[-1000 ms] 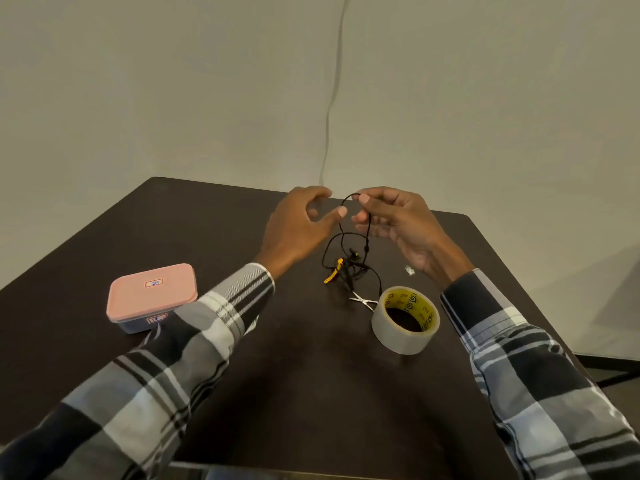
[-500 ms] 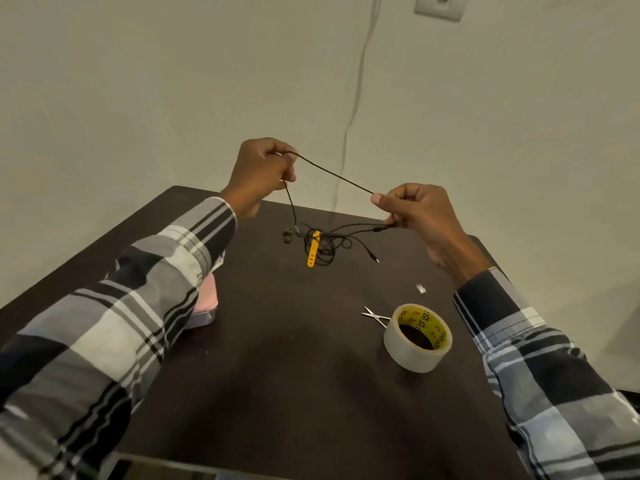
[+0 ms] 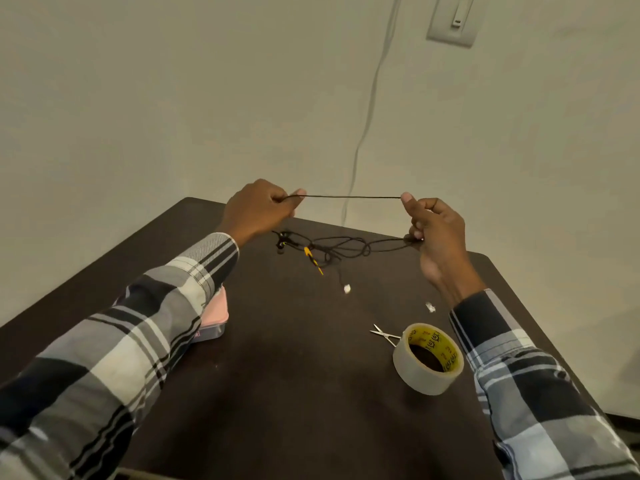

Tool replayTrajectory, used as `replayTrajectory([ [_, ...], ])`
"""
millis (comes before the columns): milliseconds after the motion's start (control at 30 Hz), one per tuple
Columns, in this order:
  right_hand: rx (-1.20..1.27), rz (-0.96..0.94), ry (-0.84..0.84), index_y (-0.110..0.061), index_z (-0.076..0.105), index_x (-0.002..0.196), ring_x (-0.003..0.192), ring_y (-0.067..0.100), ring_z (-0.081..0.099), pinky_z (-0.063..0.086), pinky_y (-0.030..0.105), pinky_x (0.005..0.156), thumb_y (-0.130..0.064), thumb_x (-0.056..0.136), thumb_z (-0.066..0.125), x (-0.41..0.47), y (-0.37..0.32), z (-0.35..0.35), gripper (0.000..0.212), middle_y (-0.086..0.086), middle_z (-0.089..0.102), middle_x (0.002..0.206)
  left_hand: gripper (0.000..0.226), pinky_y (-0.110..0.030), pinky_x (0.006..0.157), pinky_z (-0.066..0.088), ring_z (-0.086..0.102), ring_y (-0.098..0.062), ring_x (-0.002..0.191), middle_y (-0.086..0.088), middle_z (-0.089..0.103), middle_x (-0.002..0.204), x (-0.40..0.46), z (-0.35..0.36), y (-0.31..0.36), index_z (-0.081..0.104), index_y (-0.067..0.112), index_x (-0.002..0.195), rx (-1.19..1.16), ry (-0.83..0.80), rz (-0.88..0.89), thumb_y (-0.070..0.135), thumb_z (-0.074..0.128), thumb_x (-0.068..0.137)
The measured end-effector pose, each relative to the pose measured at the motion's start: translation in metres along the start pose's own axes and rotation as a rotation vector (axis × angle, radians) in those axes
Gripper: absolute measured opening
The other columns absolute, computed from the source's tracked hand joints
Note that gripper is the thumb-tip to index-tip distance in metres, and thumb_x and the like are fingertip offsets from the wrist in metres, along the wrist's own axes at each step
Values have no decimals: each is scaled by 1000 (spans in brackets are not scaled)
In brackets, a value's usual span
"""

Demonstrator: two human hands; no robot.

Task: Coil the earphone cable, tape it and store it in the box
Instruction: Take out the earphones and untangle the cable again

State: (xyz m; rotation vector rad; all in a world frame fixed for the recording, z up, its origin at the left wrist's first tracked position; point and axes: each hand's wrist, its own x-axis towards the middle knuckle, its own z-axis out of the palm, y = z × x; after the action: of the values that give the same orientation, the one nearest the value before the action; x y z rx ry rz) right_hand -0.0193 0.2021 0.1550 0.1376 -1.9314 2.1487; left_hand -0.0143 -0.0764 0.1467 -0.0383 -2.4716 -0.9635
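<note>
A black earphone cable (image 3: 353, 197) is stretched taut and level between my left hand (image 3: 258, 211) and my right hand (image 3: 434, 230), both pinching it above the far end of the dark table (image 3: 294, 393). The rest of the cable hangs in a loose tangle below, with the earbuds at its left and a yellow tag (image 3: 313, 260). A roll of tape (image 3: 427, 358) with a yellow core lies near my right forearm. The pink-lidded box (image 3: 216, 315) sits mostly hidden behind my left sleeve.
Small scissors (image 3: 384, 335) lie just left of the tape roll. Two small white scraps (image 3: 430, 307) rest on the table. A pale wall with a hanging wire (image 3: 367, 116) and a switch plate (image 3: 453, 19) stands behind the table's far edge.
My hands have spread further apart and levelled out, pulling a longer length of cable straight. The view has tilted upward, and the box is now mostly covered by my left sleeve.
</note>
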Motion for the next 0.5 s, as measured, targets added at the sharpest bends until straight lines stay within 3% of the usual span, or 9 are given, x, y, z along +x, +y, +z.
replayTrajectory([
  [200,91,125,-233,-13,61,89,71,18,67,61,39,74,-23,94,68,-8,9,12,13,2,60,70,37,-30,71,43,59,-11,66,-1,71,74,-5,15,-19,74,11,80,-42,-265,-75,39,58,97],
  [333,24,138,-317,-19,62,92,90,20,71,56,47,85,-28,93,69,-11,17,24,12,0,69,78,31,-35,92,47,65,-15,102,-3,74,101,-18,28,-22,75,7,89,-73,-509,-54,32,58,98],
  [433,-12,159,-377,-24,62,93,97,19,70,53,52,86,-33,92,70,-14,20,29,12,-1,71,84,34,-31,85,47,62,-15,96,-6,68,102,-30,38,-14,68,14,108,-59,-526,-51,44,64,92],
  [500,6,174,-388,-24,62,95,98,21,70,54,56,86,-34,92,69,-16,20,32,12,1,71,85,51,-29,81,49,60,-12,94,3,62,102,-40,45,-2,57,19,120,1,-407,-57,54,69,84],
])
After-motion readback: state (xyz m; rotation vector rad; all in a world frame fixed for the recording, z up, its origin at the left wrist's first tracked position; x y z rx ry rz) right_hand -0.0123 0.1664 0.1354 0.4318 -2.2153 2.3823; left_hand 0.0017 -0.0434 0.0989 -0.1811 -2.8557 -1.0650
